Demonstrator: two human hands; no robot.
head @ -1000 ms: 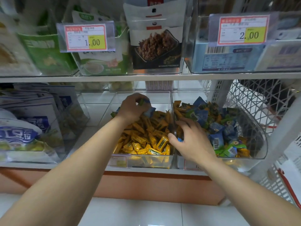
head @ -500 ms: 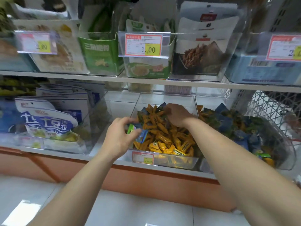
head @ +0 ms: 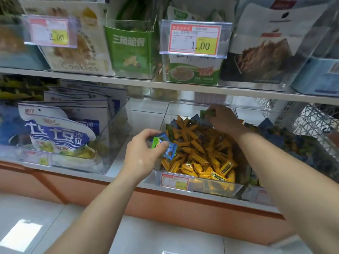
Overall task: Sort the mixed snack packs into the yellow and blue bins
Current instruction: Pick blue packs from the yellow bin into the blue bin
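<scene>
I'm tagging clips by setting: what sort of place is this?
Most likely a shop's snack aisle: price tags marked 1.00 and 2.00, shelves of bagged snacks, and a clear bin of loose yellow snack packs.

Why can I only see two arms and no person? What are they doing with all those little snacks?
The camera sits on the person's head and looks down, so only their arms show. There is no machine, just two bare hands at a shop shelf. The left hand holds a few small blue and green packs. The right hand reaches to the back of a clear bin full of yellow packs and pinches a green pack. To its right, a second bin holds mixed packs. Bigger snack bags stand further left.
</scene>
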